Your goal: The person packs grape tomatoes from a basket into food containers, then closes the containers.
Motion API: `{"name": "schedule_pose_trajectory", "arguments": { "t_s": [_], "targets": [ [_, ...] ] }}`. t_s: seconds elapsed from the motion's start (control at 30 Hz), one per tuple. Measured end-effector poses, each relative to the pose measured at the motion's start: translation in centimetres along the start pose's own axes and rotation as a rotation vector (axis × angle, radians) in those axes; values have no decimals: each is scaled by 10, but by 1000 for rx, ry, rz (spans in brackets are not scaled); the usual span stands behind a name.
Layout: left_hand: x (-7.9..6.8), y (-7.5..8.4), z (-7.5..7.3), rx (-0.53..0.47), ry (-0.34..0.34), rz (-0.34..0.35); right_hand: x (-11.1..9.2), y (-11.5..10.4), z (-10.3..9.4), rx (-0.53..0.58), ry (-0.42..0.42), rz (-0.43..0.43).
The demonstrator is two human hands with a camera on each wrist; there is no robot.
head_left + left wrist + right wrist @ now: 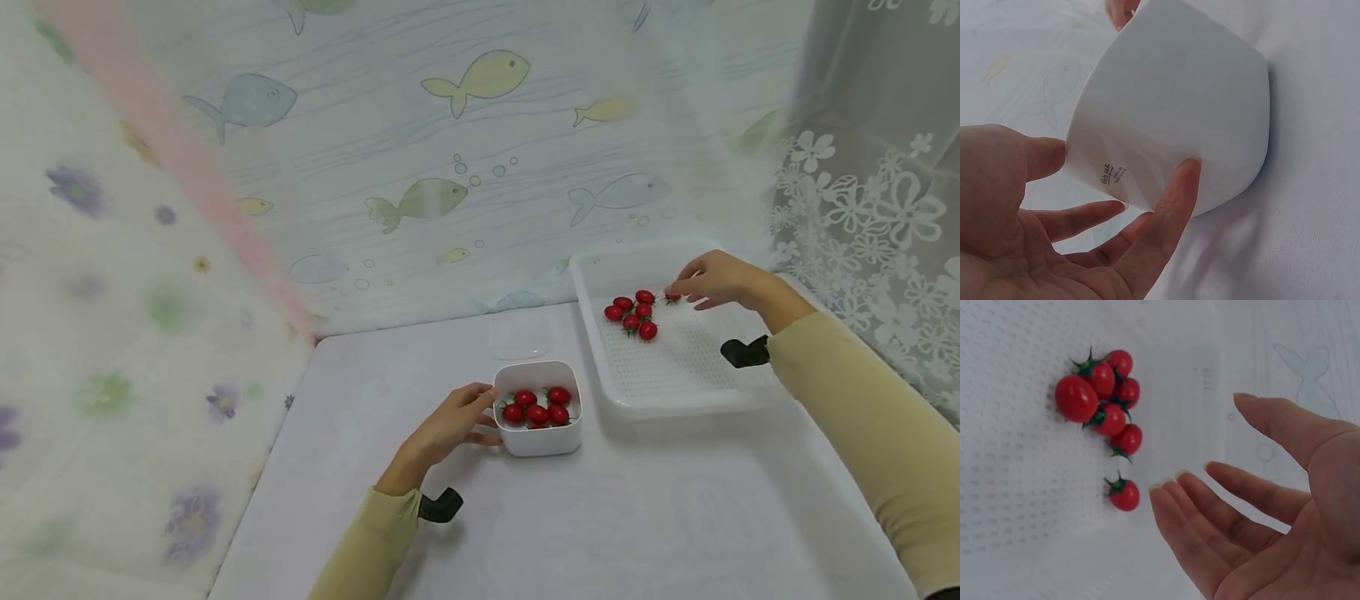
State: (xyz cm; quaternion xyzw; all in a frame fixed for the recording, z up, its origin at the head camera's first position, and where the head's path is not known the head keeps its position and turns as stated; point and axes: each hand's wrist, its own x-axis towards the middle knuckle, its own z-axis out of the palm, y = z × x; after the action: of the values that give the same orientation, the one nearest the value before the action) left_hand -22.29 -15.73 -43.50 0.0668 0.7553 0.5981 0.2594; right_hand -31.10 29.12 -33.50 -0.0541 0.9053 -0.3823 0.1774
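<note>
A small white box [543,442] with rounded corners stands on the table with several cherry tomatoes [537,414] in it. My left hand [451,427] touches its left side. In the left wrist view, the thumb [1044,159] is at the rim and a fingertip [1191,167] rests against the wall. My right hand [716,279] is over the white perforated basket [682,358], fingers loosely extended, with nothing held. Close to its fingertips lies a single cherry tomato [1125,494]. Several more cherry tomatoes [1110,419], with green stems, cluster beside that one on the basket floor.
A clear flat object, perhaps a lid [519,337], lies behind the box. Behind the table hangs a fish-patterned cloth [420,200], with a lace curtain [862,208] at the right. White cloth covers the table [465,550].
</note>
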Motion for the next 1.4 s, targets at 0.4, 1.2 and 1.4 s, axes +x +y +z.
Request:
{"name": "schedule_pose_trajectory", "arguments": {
  "t_s": [0.4, 1.2, 1.4],
  "targets": [
    [0, 0, -2, -14, -4, -9, 22, 25, 13, 273, 8, 246],
    [-3, 5, -1, -6, -3, -14, 45, 26, 47, 425, -164, 515],
    [-4, 6, -1, -12, -9, -11, 50, 22, 53, 320, -125, 486]
  ]
}}
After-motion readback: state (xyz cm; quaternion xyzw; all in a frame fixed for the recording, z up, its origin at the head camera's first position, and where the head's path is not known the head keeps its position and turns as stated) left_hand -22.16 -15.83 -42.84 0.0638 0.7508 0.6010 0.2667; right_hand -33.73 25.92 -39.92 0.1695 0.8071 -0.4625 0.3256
